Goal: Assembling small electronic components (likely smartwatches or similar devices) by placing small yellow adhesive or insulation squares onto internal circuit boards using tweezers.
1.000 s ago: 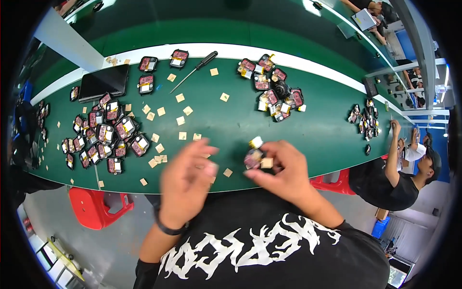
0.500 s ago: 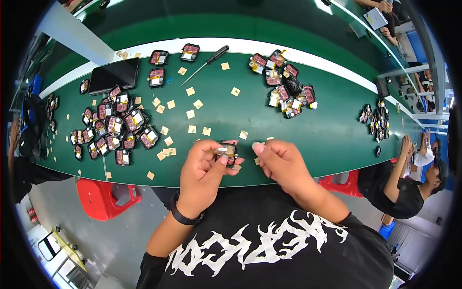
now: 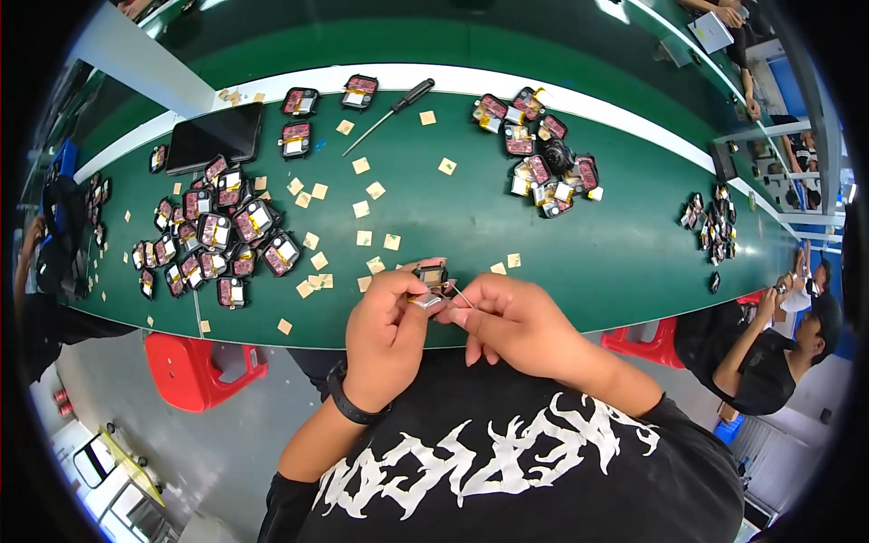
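Close to the table's near edge, my left hand (image 3: 391, 319) grips a small black-cased electronic unit (image 3: 433, 274). A silver battery (image 3: 427, 300) is tilted out of its case beside my left thumb, and a tan square shows inside. From the right, my right hand (image 3: 518, 323) meets the unit with thumb and forefinger pinched together. Between those fingertips a thin pale piece (image 3: 462, 293) shows edge-on, too small to name surely; it looks like a sticky pad. Small tan square pads (image 3: 392, 242) lie scattered on the green table (image 3: 434, 208) ahead of my hands.
At left is a heap of similar units (image 3: 214, 232) before a black tray-like slab (image 3: 215, 140). A screwdriver (image 3: 389, 116) lies toward the back. Another cluster of units (image 3: 543, 158) sits back right. Red stools (image 3: 186, 371) stand below the edge; a co-worker (image 3: 778, 353) sits at right.
My right hand has come left to the unit with the pale piece. In my left hand the battery has swung outward toward me, baring the case's inside.
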Demonstrator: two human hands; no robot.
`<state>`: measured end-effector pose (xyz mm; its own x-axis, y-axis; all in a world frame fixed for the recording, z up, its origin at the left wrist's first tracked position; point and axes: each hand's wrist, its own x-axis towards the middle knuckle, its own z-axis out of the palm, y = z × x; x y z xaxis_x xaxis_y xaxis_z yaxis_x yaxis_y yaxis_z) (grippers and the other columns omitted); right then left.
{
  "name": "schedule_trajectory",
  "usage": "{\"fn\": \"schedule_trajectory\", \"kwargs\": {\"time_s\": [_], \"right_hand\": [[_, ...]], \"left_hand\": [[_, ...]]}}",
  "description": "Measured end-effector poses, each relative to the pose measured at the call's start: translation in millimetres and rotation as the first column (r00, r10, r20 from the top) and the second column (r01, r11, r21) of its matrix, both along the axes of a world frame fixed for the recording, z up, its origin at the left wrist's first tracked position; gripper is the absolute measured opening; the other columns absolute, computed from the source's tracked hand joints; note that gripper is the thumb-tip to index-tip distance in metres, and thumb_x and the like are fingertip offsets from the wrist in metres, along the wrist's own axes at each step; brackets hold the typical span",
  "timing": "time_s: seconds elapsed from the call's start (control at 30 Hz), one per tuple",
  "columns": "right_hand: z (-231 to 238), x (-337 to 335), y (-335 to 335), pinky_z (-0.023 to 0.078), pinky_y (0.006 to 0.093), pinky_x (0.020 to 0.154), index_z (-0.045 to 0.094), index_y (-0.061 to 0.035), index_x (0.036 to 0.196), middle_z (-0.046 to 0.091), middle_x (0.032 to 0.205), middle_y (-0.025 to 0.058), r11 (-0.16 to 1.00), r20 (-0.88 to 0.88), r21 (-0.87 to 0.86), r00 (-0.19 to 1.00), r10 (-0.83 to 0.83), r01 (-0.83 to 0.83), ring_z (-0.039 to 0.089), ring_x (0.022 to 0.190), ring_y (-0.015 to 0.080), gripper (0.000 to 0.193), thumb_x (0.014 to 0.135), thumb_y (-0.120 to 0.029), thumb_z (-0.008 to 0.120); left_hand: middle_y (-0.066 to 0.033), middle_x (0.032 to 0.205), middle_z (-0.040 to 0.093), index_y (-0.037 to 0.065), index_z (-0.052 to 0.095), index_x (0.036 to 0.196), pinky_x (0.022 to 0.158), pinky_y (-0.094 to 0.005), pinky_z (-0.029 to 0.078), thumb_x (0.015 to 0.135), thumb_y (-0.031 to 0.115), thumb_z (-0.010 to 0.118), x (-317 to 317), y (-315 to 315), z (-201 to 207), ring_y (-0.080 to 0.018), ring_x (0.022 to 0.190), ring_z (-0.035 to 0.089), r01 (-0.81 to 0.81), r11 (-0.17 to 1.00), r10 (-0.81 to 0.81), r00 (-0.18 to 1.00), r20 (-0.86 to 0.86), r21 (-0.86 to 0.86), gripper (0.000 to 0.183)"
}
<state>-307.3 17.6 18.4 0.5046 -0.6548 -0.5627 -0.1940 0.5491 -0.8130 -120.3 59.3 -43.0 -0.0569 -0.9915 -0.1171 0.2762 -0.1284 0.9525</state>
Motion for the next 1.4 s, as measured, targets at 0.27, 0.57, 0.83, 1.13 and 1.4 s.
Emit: {"fn": "schedule_trajectory", "kwargs": {"time_s": [0.27,0.57,0.83,1.13,1.4], "right_hand": [[-0.9,8.9,-6.4,0.047,0.0216,0.05,0.054,-0.0029,0.105,0.076,0.089,0.0096,0.992,-0.159,0.052,0.982,-0.103,0.112,0.07,0.064,0.0115,0.015,0.103,-0.014,0.063],[-3.1,6.1,-9.6,0.043,0.0224,0.046,0.053,-0.005,0.099,0.076,0.088,0.009,0.977,-0.073,0.113,0.983,-0.171,0.179,0.066,0.058,0.0112,0.013,0.101,-0.01,0.065],[-26.7,-2.0,6.8,0.044,0.0218,0.048,0.052,-0.0029,0.098,0.074,0.085,0.0083,0.952,-0.125,-0.201,0.958,-0.259,0.231,0.061,0.058,0.0071,0.016,0.098,-0.002,0.067],[-10.1,-4.6,-12.3,0.042,0.0211,0.055,0.064,-0.0024,0.126,0.061,0.082,-0.0002,0.831,-0.149,-0.556,0.986,-0.07,-0.026,0.05,0.063,0.0032,0.043,0.087,-0.002,0.08],[-20.1,-13.8,-35.6,0.046,0.0234,0.059,0.073,-0.0051,0.111,0.065,0.106,0.0047,0.565,-0.254,-0.787,0.965,0.067,-0.246,0.055,0.068,0.0081,0.033,0.08,-0.002,0.084]], "left_hand": [[-0.0299,0.141,0.053,0.002,0.046,0.116,0.1,-0.0384,0.055,0.098,-0.017,0.04,11.1,-0.4,-7.3,-0.0294,0.122,0.065,0.161,0.979,-0.125,0.96,0.252,-0.125,0.027],[-0.0222,0.111,0.068,0.004,0.06,0.103,0.089,-0.0427,0.055,0.082,-0.015,0.05,7.7,-6.3,9.0,-0.0396,0.113,0.068,0.124,0.961,0.0,0.894,0.448,-0.249,0.03],[-0.0142,0.107,0.069,0.002,0.063,0.105,0.078,-0.0306,0.055,0.093,-0.011,0.054,3.7,-7.0,17.5,-0.0256,0.088,0.071,0.105,0.99,-0.058,0.911,0.408,-0.094,0.02],[-0.0172,0.125,0.065,0.001,0.03,0.149,0.081,-0.0292,0.06,0.102,-0.006,0.049,4.2,-6.6,12.4,-0.0164,0.097,0.069,0.123,0.983,-0.131,0.99,0.053,0.139,0.051],[-0.0132,0.119,0.068,-0.003,0.043,0.133,0.068,-0.0243,0.054,0.103,-0.002,0.051,3.9,-5.8,15.1,-0.0137,0.092,0.069,0.144,0.978,-0.158,0.983,0.092,0.15,0.031]]}}
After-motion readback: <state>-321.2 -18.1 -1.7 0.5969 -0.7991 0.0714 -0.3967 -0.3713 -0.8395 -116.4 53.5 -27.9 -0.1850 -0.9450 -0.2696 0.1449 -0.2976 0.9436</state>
